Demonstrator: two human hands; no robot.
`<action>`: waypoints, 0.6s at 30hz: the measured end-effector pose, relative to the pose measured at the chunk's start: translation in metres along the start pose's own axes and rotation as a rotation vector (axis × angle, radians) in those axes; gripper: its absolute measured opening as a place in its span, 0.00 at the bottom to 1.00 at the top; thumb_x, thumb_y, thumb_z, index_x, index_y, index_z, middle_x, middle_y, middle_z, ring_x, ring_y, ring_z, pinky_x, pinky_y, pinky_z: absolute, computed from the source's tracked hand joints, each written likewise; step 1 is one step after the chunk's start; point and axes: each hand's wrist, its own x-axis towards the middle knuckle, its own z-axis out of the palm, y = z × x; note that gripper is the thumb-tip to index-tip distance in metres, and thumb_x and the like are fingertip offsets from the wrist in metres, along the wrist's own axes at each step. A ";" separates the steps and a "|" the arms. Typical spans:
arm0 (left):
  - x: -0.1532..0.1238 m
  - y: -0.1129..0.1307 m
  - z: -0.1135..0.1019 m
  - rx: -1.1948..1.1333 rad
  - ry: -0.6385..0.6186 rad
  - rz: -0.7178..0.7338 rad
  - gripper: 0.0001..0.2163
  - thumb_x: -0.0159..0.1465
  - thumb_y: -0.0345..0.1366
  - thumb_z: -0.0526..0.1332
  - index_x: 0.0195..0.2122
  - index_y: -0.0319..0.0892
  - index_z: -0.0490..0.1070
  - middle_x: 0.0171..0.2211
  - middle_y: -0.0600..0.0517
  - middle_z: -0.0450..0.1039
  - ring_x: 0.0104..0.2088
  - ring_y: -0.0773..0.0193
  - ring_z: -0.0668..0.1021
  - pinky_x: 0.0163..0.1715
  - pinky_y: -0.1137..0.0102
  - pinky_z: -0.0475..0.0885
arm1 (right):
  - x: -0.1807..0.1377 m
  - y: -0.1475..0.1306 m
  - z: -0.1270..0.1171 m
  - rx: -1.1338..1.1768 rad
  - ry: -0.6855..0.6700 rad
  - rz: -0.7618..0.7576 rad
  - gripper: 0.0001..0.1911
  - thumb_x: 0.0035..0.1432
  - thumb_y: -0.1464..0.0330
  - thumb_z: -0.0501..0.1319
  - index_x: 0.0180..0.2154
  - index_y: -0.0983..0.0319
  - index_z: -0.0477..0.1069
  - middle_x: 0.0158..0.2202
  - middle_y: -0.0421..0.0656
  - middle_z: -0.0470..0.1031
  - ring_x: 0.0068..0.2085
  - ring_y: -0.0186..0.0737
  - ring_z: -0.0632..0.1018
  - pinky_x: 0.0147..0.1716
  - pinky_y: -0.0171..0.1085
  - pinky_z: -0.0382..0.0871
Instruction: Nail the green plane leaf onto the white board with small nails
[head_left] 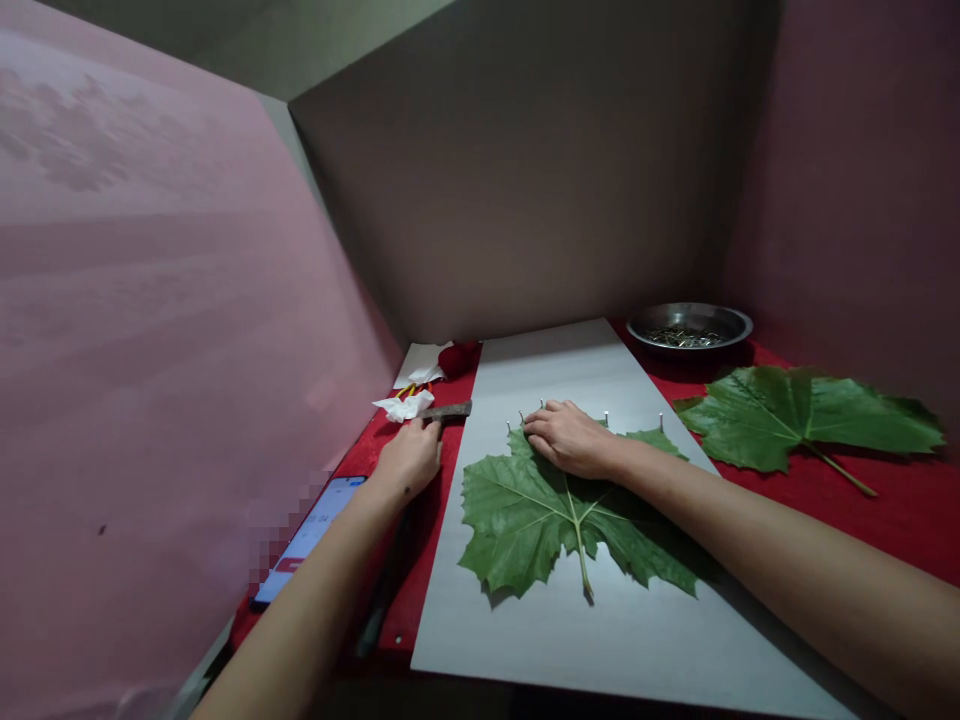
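A large green lobed leaf (525,510) lies flat on a white board (555,370), its stem pointing toward me. Several nails (661,421) stand upright along the leaf's far edge. My right hand (566,438) rests on the upper part of the leaf beside the nails, fingers bent and close together; whatever they may hold is hidden. Left of the board, my left hand (411,460) is closed on a hammer (448,411) just below its metal head. The hammer's handle runs back toward me, partly behind my forearm.
A metal bowl (690,328) of nails stands at the back right on red cloth (810,510). Another leaf (772,420) lies right of the board. A phone (319,530) and crumpled white tissue (405,405) are at left. Pink walls (150,380) rise on both sides.
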 end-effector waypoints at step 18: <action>-0.057 0.109 -0.005 -0.127 -0.037 0.588 0.16 0.64 0.46 0.54 0.47 0.41 0.65 0.40 0.47 0.67 0.38 0.56 0.73 0.37 0.64 0.70 | 0.004 0.011 0.004 -0.022 -0.006 -0.062 0.18 0.51 0.79 0.55 0.42 0.62 0.74 0.49 0.46 0.73 0.48 0.46 0.70 0.44 0.41 0.60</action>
